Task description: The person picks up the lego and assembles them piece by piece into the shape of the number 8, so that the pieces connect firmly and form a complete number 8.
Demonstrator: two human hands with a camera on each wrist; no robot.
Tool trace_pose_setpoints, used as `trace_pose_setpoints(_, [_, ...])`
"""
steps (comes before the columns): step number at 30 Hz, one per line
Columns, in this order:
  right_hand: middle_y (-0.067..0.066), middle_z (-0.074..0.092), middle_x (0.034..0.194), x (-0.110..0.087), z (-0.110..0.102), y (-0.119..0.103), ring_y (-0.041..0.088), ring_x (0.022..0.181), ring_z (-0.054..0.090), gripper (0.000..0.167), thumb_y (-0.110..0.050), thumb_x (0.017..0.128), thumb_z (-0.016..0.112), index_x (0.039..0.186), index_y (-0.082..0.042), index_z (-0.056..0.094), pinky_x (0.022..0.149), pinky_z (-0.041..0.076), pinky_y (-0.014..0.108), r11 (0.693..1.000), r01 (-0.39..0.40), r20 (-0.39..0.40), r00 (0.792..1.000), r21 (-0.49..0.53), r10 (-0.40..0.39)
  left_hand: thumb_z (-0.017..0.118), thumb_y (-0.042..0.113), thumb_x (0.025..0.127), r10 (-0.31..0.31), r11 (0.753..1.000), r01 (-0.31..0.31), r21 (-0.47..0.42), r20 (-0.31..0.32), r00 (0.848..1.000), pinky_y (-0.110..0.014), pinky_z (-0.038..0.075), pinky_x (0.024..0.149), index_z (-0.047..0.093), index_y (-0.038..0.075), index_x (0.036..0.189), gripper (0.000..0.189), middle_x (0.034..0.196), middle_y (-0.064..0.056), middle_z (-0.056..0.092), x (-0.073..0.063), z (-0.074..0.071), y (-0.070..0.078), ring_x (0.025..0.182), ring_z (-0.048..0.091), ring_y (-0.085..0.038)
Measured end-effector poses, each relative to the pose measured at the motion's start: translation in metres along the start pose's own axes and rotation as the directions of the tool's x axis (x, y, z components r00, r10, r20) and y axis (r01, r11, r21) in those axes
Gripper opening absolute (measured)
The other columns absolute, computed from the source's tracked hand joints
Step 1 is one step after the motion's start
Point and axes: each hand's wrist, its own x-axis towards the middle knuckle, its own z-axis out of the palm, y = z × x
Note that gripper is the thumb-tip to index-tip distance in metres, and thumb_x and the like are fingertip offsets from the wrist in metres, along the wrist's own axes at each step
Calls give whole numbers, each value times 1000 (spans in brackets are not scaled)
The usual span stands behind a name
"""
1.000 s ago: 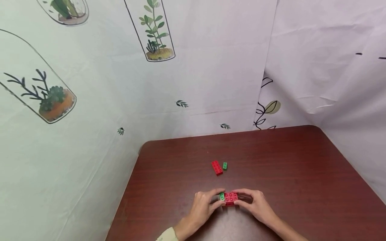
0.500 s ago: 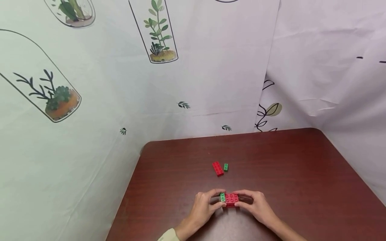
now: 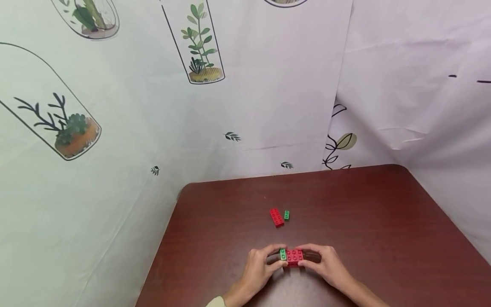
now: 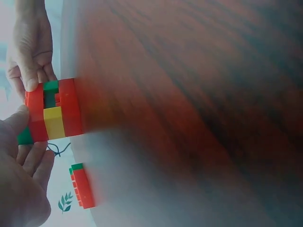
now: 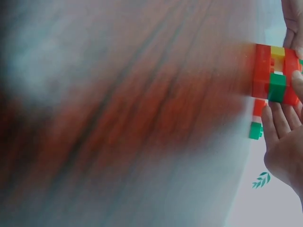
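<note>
A stack of toy bricks stands on the table between both hands. In the left wrist view its lower red brick (image 4: 71,106) carries a yellow brick (image 4: 54,122) and a green brick (image 4: 50,86), with a gap between them. Across these lies an upper red brick (image 3: 295,256), with a small green brick (image 3: 283,254) on its left end. My left hand (image 3: 260,267) pinches that small green brick between thumb and fingers, front and back. Thumb and fingers of my right hand (image 3: 327,265) grip the upper red brick near its right end.
Behind the stack, a loose red brick (image 3: 277,217) lies beside a loose small green brick (image 3: 287,215). The dark brown table (image 3: 368,221) reaches back to a white patterned wall sheet (image 3: 261,106), and more sheeting runs along both sides.
Both hands keep the same grip on the stack. The head view has shifted slightly, so everything sits a little lower in it; the bricks show no clear movement on the table.
</note>
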Motion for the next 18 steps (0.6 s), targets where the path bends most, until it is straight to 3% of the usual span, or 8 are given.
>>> trace_pose_setpoints(4, [6,80,107,0,0,1,8,100,74,33,-19,87,89,116,-8,79,76,64,36,999,-39,39,999,25,38,86,18,88,-57,998,58,-36,32,998,-30,62,82,77,11,126,40,117,-2,78,-3,0,1,107,73,-11])
trace_pose_setpoints(10, [11,79,115,5,-7,0,15,107,74,43,-19,87,89,124,-3,74,84,63,38,1000,10,127,992,23,-13,86,21,88,-71,997,72,-23,38,997,-29,63,82,77,14,127,40,116,0,78,-3,0,0,107,72,-9])
trace_pose_setpoints(15, [21,65,143,17,-22,-2,33,128,66,74,-24,87,90,148,4,56,103,55,40,998,-45,309,951,50,28,87,23,87,-67,998,67,-3,25,997,-29,62,82,77,14,127,42,116,1,78,-2,1,0,107,72,-8])
trace_pose_setpoints(18, [21,57,152,28,-33,-4,40,137,57,85,-26,88,90,156,1,47,111,49,41,996,-88,372,925,5,80,87,22,87,-70,998,70,-9,20,997,-28,62,82,77,13,127,42,116,1,78,-1,1,0,107,72,-8])
